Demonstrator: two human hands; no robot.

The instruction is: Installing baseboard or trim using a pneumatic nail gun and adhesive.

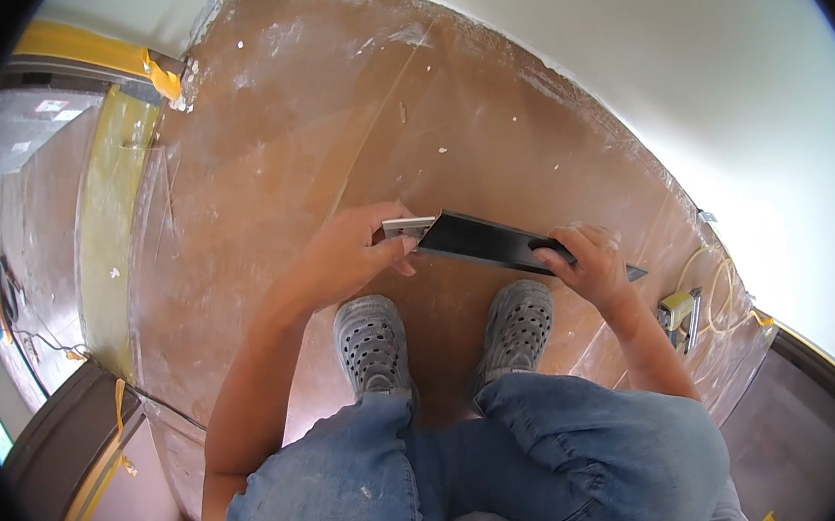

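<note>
My right hand (589, 262) is closed around a short black trim strip (486, 239), with the thumb on its upper face. The strip lies crosswise above the floor in front of my shoes, and its ends look cut at a slant. At its left end, my left hand (356, 251) pinches a small pale flat piece (408, 226) between thumb and fingers. That piece meets or overlaps the strip's slanted end; whether the two are joined, I cannot tell. Part of it is hidden by my fingers.
Below are my grey clogs (372, 345) on a dusty brown covered floor (274, 124). To the right lies a yellow-and-silver nail gun (681, 315) beside a coiled pale hose (716, 282). A white wall (679, 54) bounds the right. Yellow tape (114, 189) marks a doorway at left.
</note>
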